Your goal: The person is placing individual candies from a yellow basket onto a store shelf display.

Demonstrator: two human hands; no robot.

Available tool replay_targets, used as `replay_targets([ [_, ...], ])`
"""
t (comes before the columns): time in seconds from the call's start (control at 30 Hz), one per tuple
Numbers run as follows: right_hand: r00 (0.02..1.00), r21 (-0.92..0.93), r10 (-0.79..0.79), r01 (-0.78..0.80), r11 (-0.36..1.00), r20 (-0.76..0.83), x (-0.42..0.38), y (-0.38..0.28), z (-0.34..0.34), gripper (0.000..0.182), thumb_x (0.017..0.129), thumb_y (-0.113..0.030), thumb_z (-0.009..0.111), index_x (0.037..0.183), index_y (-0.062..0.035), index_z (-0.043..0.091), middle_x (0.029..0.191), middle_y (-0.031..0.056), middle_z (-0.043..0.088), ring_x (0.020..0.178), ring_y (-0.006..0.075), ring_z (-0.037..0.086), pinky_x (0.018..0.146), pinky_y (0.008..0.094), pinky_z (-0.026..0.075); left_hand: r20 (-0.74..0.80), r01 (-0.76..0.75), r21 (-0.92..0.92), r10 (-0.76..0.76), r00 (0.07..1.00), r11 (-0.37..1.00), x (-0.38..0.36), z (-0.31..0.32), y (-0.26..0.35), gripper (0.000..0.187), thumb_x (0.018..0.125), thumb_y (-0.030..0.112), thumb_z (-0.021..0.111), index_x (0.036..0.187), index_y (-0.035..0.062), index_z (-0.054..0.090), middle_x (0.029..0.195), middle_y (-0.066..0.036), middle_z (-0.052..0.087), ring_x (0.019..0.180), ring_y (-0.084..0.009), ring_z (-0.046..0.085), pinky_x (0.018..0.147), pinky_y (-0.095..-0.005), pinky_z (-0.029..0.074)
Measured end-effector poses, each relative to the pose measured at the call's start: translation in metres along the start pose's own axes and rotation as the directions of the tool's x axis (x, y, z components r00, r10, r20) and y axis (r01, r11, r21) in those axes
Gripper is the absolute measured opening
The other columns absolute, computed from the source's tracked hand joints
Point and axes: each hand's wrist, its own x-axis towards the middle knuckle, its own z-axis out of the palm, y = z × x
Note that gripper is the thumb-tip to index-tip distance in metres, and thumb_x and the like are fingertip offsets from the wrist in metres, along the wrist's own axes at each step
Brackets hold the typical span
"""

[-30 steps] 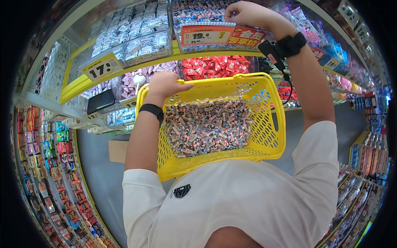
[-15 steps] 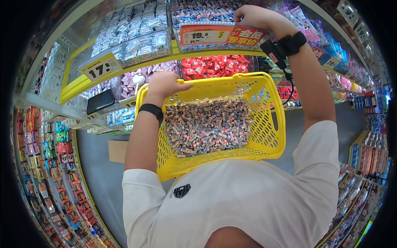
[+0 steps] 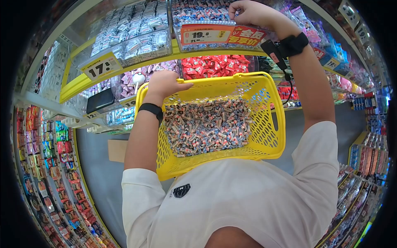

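My left hand [image 3: 165, 84] is closed over the far rim of a yellow plastic basket [image 3: 215, 81], its thumb lying along the edge. Inside the basket lies a heap of small wrapped candies [image 3: 209, 128] in brown, blue and red wrappers. My right hand [image 3: 258, 15] is bent over a clear bin of blue-and-white wrapped candies [image 3: 202, 14]. Its fingers curl into a pinch just above these candies; whatever is between them is too small to make out. Below that hand, a red price sign [image 3: 206, 35] hangs on the bin's front.
To the left stands another bin with white packets [image 3: 140, 31] behind a yellow price tag [image 3: 99, 66]. Red-wrapped candies [image 3: 215, 66] fill a lower bin. A dark phone-like slab [image 3: 100, 101] rests on the lower shelf. A cardboard box [image 3: 117, 150] sits on the floor.
My right hand has moved slightly up and left over the bin, its fingers still curled. My left hand and the basket have stayed in place.
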Motion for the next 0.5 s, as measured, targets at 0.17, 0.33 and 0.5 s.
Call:
replay_targets([
  [0.17, 0.999, -0.167, -0.037, 0.043, 0.985, 0.039, 0.001, -0.006, 0.001, 0.012, 0.075, -0.015, 0.068, 0.083, -0.0066, 0.066, 0.072, 0.0052, 0.064, 0.069, 0.0149, 0.058, 0.062, 0.0333, 0.047, -0.003, 0.002, 0.004, -0.002, 1.000, 1.000, 0.000, 0.002, 0.000, 0.071, 0.073, 0.077, 0.058, 0.070, 0.0082, 0.072, 0.069, -0.011, 0.067, 0.067, -0.0291, 0.066, 0.062, -0.0425, 0.051],
  [0.33, 0.997, -0.179, -0.004, 0.018, 0.984, 0.080, 0.004, -0.001, 0.002, 0.013, 0.076, -0.018, 0.069, 0.085, -0.0076, 0.067, 0.071, 0.0047, 0.064, 0.067, 0.0154, 0.059, 0.061, 0.0343, 0.048, 0.011, 0.009, 0.000, -0.009, 1.000, 1.000, 0.000, -0.001, 0.001, 0.070, 0.073, 0.077, 0.058, 0.071, 0.0083, 0.072, 0.070, -0.011, 0.067, 0.067, -0.0292, 0.066, 0.063, -0.0426, 0.051],
  [0.5, 0.992, -0.075, 0.120, -0.117, 0.990, 0.047, -0.007, -0.015, 0.000, 0.013, 0.080, -0.017, 0.066, 0.088, -0.0071, 0.068, 0.072, 0.0056, 0.065, 0.068, 0.0166, 0.060, 0.063, 0.0343, 0.048, -0.004, 0.005, 0.001, -0.005, 1.000, 1.000, -0.001, -0.003, 0.002, 0.068, 0.073, 0.075, 0.061, 0.073, 0.0083, 0.073, 0.070, -0.012, 0.067, 0.068, -0.0302, 0.066, 0.064, -0.0432, 0.051],
])
